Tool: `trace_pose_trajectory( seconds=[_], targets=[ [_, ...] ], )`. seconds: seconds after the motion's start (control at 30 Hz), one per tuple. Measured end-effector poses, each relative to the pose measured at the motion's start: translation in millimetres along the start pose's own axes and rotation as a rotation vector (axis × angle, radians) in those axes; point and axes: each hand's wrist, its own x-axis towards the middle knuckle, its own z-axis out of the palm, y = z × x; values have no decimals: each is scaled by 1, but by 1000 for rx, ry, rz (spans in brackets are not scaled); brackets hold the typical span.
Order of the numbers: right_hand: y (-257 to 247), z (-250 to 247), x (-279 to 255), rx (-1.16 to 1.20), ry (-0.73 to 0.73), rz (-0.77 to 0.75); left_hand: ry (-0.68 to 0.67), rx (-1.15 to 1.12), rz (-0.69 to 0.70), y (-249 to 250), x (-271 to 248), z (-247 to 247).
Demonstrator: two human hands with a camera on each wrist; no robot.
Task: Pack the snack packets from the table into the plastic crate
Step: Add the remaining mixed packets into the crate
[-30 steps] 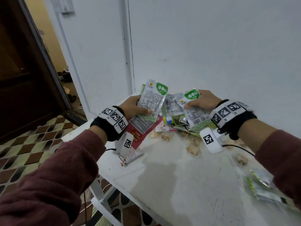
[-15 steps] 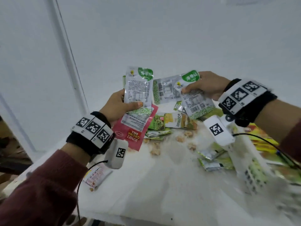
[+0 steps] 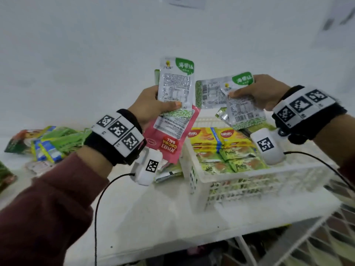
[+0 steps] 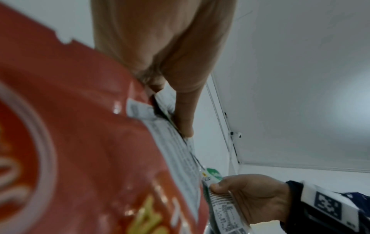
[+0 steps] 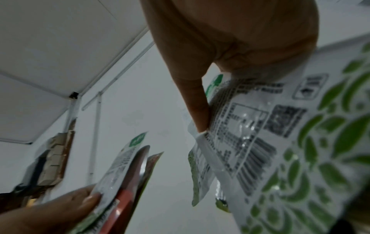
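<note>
1. Holding packets in both hands, raised above the table (image 3: 153, 217), in front of a white wall.
2. My left hand (image 3: 149, 106) grips a stack: a green-and-white packet (image 3: 175, 85) in front, thumb pressed across its lower half, and a pink packet (image 3: 169, 135) behind it, hanging upside down. At least one more green edge shows behind; count unclear.
3. My right hand (image 3: 263, 93) pinches several green-and-white packets (image 3: 242, 106), fanned out, thumb on the top one. Exact number cannot be read.
4. The two bundles sit close together, edges near but apart.
5. Crate (image 3: 197, 181), white and perforated, stands on the table below my right hand. Inside: yellow packs (image 3: 228, 137) at the far end, green packs (image 3: 238, 160) in front of them, laid flat in rows.
6. Loose packets (image 3: 55, 144) lie on the table left of my left wrist; a few more (image 3: 169, 172) lie just beside the crate's left wall.
7. Wrist views: blurred, close on packets and thumbs only.
</note>
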Motion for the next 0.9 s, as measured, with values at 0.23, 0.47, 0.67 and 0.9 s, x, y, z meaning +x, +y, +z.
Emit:
trace_pose_trajectory(
  seconds=[0.23, 0.47, 0.67, 0.9],
  targets=[
    [76, -59, 38, -318, 138, 235, -102, 149, -87, 3, 76, 105],
    [163, -100, 83, -545, 35, 346, -155, 190, -226, -33, 147, 225],
    [174, -115, 101, -654, -106, 309, -201, 193, -351, -68, 164, 265],
    [175, -103, 108, -558, -366, 273, -282, 228, -427, -62, 159, 240]
  ],
)
